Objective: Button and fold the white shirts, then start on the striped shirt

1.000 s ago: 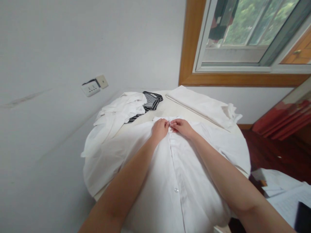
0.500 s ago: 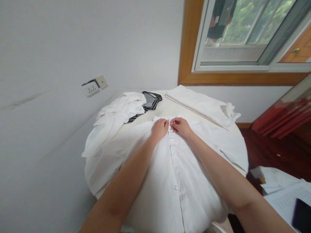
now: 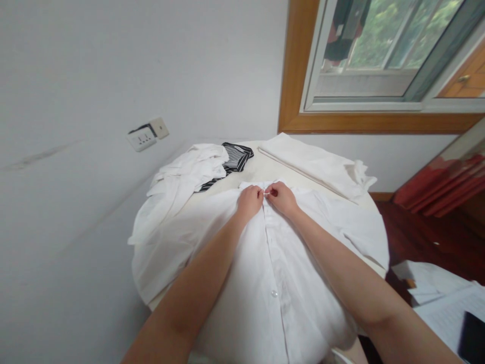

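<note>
A white button-up shirt (image 3: 246, 283) lies front side up over the round table (image 3: 250, 174), its collar pointing away from me. My left hand (image 3: 250, 202) is closed on the shirt's front edge just below the collar. Beside it, my right hand (image 3: 281, 198) pinches the same front opening near the top, thumb and forefinger together. Whatever lies between the fingertips is too small to make out. Lower on the front strip a button (image 3: 274, 293) shows. Both sleeves spread out to the sides.
Crumpled white clothing (image 3: 189, 169) and a black striped garment (image 3: 238, 156) lie at the back left. A folded white garment (image 3: 310, 162) rests at the back right. Papers (image 3: 450, 308) and a dark flat object (image 3: 473, 336) are at the lower right. A wall socket (image 3: 142, 138) is to the left.
The fingers of my right hand have closed into a pinch at the shirt's front edge. My left hand stays in the same place.
</note>
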`<action>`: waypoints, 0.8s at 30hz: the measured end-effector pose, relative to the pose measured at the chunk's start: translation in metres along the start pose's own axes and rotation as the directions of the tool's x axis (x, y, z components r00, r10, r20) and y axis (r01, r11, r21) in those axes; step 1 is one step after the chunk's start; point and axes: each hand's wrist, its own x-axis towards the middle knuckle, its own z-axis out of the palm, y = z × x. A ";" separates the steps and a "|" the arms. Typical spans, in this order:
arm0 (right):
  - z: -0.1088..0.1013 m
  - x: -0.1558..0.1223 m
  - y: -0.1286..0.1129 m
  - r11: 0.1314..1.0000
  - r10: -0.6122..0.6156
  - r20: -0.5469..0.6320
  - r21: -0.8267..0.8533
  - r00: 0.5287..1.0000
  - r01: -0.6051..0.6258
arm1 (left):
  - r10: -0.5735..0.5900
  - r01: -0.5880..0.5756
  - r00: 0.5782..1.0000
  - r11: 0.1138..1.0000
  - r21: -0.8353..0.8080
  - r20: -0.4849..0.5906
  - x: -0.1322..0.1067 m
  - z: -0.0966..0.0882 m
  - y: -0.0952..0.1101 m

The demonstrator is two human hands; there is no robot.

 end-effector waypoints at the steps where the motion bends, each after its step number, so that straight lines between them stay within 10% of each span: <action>1: 0.000 0.000 0.000 1.000 -0.008 0.007 -0.011 1.000 0.008 | 0.001 -0.001 1.000 1.000 0.008 0.001 0.000 0.000 0.000; 24: -0.003 -0.001 0.001 0.998 0.018 0.033 -0.061 0.999 -0.016 | -0.037 0.033 0.998 0.997 -0.064 -0.053 0.004 0.017 -0.012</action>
